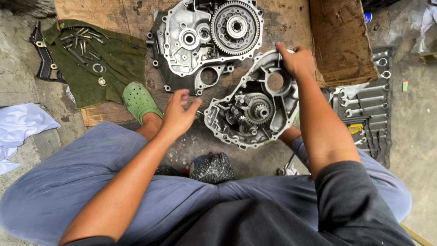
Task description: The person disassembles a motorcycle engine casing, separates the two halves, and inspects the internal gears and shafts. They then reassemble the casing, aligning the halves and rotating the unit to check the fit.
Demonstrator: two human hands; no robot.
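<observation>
Right hand (297, 60) clamped on the far rim of the near silver cast-aluminium engine case half (252, 107), fingers curled over the top edge at the case's 1 o'clock, thumb side toward the round bore. Grip firm, wrist straight down the case's right flank.

Left hand (178, 114) half open, fingers loosely spread and bent, holding nothing; hovers just off the case's 9 o'clock edge, fingertips near it, contact not clear.

Case half lies flat on the dirty concrete floor (412, 123) between the person's knees, open side up, small steel gear cluster (257, 110) showing at centre.

At the case's 11 o'clock, nearly touching it: second silver engine case half (189, 45) with a large toothed steel ring gear (236, 27), lying on a worn plywood board (114, 13). Narrow gap between the two cases only.

At the left hand's 9 o'clock, a green perforated rubber clog (139, 100) on the person's foot, close by. Beyond it at 10 o'clock, an olive green cloth (116, 64) carrying loose steel bolts and washers (84, 43), well apart from the hands.

At the case's 3 o'clock, behind the right forearm, a dark tool roll of steel spanners (371, 102), near. A brown cardboard sheet (339, 41) sits at 1 o'clock, edge just beside the right hand.

Open room: a strip of floor at the case's 6 to 7 o'clock, bounded by a crumpled black plastic bag (213, 167) and the grey trouser legs. Bare concrete far right at 3 o'clock.
</observation>
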